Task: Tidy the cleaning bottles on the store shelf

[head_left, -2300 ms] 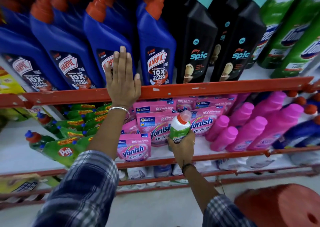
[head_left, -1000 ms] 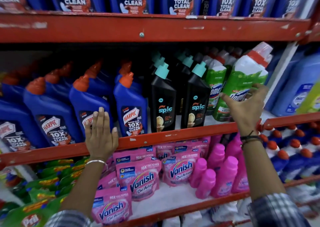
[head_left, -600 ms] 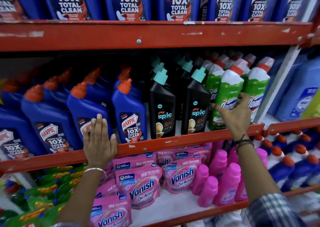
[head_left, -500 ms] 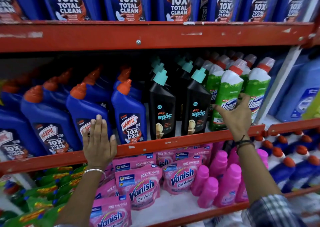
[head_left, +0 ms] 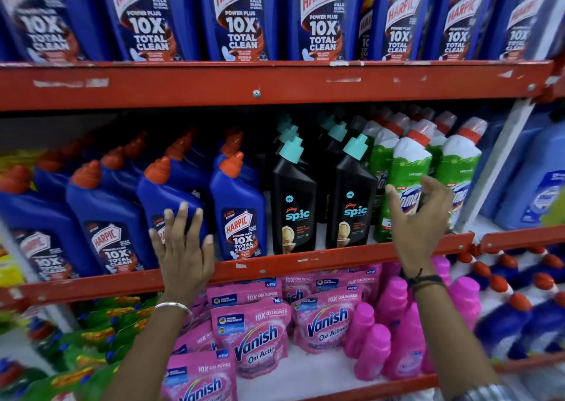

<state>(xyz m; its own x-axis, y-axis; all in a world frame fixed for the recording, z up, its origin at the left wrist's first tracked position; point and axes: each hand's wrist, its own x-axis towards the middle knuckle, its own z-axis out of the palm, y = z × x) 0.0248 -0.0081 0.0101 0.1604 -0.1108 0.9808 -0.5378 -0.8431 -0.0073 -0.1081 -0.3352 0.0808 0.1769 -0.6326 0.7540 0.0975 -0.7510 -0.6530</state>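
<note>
Green Domex bottles with white shoulders and red caps stand at the right of the middle shelf; the front one (head_left: 409, 168) is upright at the shelf edge. My right hand (head_left: 419, 226) hovers just in front of its label, thumb and fingers curled but apart, holding nothing. My left hand (head_left: 183, 253) lies flat over the red rail (head_left: 305, 263), fingers spread, fingertips against a blue Harpic bottle (head_left: 171, 198). Two rows of black Spic bottles (head_left: 293, 205) stand between the blue and the green ones.
Large Harpic bottles (head_left: 241, 18) fill the top shelf above a red rail (head_left: 275, 82). Below lie pink Vanish pouches (head_left: 253, 333), pink bottles (head_left: 373, 348) and green Pril bottles (head_left: 91, 339). Pale blue jugs (head_left: 538, 186) stand beyond the upright at right.
My right hand brought a green bottle up from the lower shelf, stood it among the green bottles and has let go. My left hand slid slightly up onto the blue bottle.
</note>
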